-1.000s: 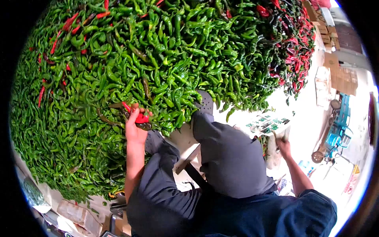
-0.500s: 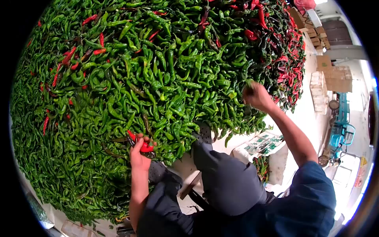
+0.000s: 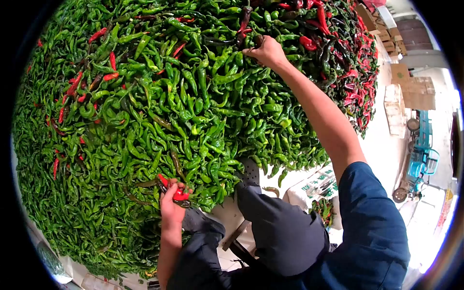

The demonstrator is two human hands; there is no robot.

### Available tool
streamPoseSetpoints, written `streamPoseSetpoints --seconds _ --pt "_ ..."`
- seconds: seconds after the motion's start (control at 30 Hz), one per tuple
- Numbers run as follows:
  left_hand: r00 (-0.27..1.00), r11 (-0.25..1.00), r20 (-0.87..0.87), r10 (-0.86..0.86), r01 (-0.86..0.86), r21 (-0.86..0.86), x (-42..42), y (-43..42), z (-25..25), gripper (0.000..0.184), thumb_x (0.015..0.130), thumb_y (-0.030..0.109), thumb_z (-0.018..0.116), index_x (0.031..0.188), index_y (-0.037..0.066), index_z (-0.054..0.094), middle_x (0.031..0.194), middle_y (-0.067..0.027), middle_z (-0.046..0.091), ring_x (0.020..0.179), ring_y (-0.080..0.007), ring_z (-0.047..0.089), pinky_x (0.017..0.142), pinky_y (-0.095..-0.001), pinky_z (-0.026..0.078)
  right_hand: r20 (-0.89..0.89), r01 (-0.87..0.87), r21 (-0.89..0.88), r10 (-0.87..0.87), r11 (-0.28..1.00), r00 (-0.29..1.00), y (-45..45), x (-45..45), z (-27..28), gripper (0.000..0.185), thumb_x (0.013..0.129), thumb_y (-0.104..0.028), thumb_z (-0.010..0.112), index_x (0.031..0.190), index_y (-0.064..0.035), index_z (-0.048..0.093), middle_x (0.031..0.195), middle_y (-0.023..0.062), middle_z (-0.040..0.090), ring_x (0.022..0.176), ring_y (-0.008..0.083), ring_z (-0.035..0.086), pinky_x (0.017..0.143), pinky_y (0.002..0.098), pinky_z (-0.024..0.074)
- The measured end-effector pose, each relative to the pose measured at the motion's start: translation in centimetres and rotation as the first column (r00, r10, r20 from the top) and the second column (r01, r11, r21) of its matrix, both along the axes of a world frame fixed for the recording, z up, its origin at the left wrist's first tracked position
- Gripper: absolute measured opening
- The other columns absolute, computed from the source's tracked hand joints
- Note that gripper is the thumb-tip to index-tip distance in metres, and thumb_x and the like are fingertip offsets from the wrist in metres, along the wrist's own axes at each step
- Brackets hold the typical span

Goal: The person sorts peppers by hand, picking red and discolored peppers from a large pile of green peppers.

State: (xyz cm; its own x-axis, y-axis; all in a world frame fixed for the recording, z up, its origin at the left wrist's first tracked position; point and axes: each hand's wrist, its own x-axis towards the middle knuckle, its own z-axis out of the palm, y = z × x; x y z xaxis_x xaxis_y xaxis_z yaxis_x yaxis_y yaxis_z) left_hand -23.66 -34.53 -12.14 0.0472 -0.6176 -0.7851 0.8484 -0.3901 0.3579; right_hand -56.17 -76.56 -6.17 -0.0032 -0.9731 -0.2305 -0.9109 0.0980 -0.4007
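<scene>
My left hand (image 3: 172, 205) is closed around a few chili peppers, a bright red chili pepper (image 3: 181, 195) and darker ones among them, low over the near edge of a big heap of green chili peppers (image 3: 159, 140). My right hand (image 3: 268, 52) is stretched far over the heap, thumb and fingers apart. Just left of its fingertips lies a dark red chili pepper (image 3: 245, 21). A dark patch shows between the fingers; whether it is a pepper or shadow I cannot make out.
Red and dark peppers (image 3: 355, 89) cover the heap's right side. A white printed sack (image 3: 314, 186) stands by my knee, peppers (image 3: 323, 210) beside it. One brownish pepper (image 3: 271, 191) lies on the floor near my shoe (image 3: 249, 171). Cardboard boxes (image 3: 418, 92) and a blue cart (image 3: 416, 166) stand right.
My right hand has swung from the heap's right edge up and left, deep over the heap. A brownish pepper now shows on the floor. My left hand still holds its peppers; the view shifted slightly.
</scene>
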Motion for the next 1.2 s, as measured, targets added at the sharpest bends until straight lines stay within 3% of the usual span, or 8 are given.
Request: streamPoseSetpoints --seconds 0.13,0.37,0.67,0.83,0.97,1.1,1.13,1.2 --pt "0.999 0.999 0.033 -0.021 0.022 -0.035 -0.2 -0.4 -0.1 0.016 0.092 0.006 0.058 0.107 0.009 0.059 0.091 -0.0068 0.064 0.088 -0.0211 0.061 0.079 -0.0485 0.054 -0.062 0.014 0.039 -0.012 0.999 0.998 -0.5 0.4 1.4 0.043 0.07 -0.038 0.078 0.076 0.0029 0.067 0.076 0.016 0.07 0.069 0.0251 0.069 0.067 0.039 0.0552" --pt "0.999 1.0 0.021 0.025 -0.025 0.002 0.4 -0.1 -1.1 0.016 0.092 0.008 0.058 0.108 0.008 0.06 0.091 -0.0075 0.065 0.087 -0.0225 0.062 0.079 -0.0487 0.054 0.639 0.191 0.052 -0.18 0.98 0.748 1.6 -2.5 3.5 0.017 0.081 -0.012 0.069 0.088 0.002 0.063 0.071 0.0055 0.062 0.048 0.0137 0.055 0.044 0.0284 0.0442" --pt "0.995 0.995 0.092 -0.03 0.038 -0.091 1.7 -3.9 1.8 0.019 0.093 0.009 0.056 0.112 0.008 0.057 0.092 -0.0077 0.064 0.089 -0.0227 0.061 0.081 -0.0469 0.053 0.898 -0.162 0.437 -0.438 0.885 0.029 7.0 -1.5 5.9 0.043 0.085 -0.015 0.057 0.125 0.0029 0.053 0.095 0.011 0.064 0.05 0.008 0.047 0.049 0.0254 0.0421" --pt "0.963 0.943 0.198 -0.181 0.227 -0.243 1.5 -7.8 6.9 0.026 0.092 0.008 0.057 0.118 0.004 0.055 0.1 -0.0107 0.065 0.094 -0.024 0.063 0.084 -0.0441 0.053 0.882 -0.506 0.381 -0.469 0.773 -0.052 11.1 2.3 4.8 0.05 0.084 -0.01 0.067 0.131 -0.0011 0.052 0.1 0.0171 0.066 0.051 0.0073 0.051 0.046 0.0223 0.0431" --pt "0.893 0.906 0.371 -0.255 0.355 -0.229 0.5 -11.7 11.9 0.035 0.088 0.008 0.066 0.12 -0.003 0.055 0.1 -0.0115 0.067 0.091 -0.0222 0.067 0.082 -0.0346 0.053 0.826 -0.431 0.561 -0.509 0.707 0.242 14.7 6.9 5.3 0.035 0.079 -0.006 0.074 0.11 0.001 0.059 0.092 0.0129 0.066 0.051 0.0105 0.053 0.044 0.0256 0.0438" --pt "0.788 0.884 0.551 -0.275 0.433 -0.178 -1.7 -14.6 13.5 0.042 0.083 0.015 0.076 0.115 -0.006 0.058 0.095 -0.0071 0.065 0.083 -0.0135 0.062 0.076 -0.0286 0.05 0.879 -0.567 0.46 -0.26 0.683 0.399 18.3 11.2 6.7 0.044 0.082 -0.018 0.078 0.113 0.0027 0.053 0.081 0.0081 0.062 0.052 0.0117 0.055 0.046 0.0276 0.0477" --pt "0.763 0.889 0.611 -0.21 0.409 -0.205 -2.4 -15.0 12.4 0.036 0.081 0.015 0.079 0.108 -0.003 0.062 0.091 -0.0048 0.064 0.078 -0.0113 0.059 0.072 -0.0285 0.049 0.871 -0.568 0.453 -0.206 0.687 0.446 19.2 12.0 7.4 0.021 0.087 -0.008 0.071 0.103 0.0012 0.06 0.077 0.0051 0.062 0.053 0.011 0.056 0.046 0.025 0.0458" --pt "0.706 0.883 0.632 -0.319 0.464 -0.073 -2.5 -15.5 12.6 0.029 0.079 0.014 0.08 0.1 0.001 0.065 0.087 -0.0024 0.064 0.074 -0.0109 0.057 0.07 -0.0278 0.047 0.837 -0.543 0.484 -0.182 0.686 0.516 20.4 12.4 7.1 0.014 0.088 -0.009 0.069 0.093 -0.0006 0.06 0.075 0.0046 0.062 0.055 0.0117 0.058 0.047 0.0251 0.0456"
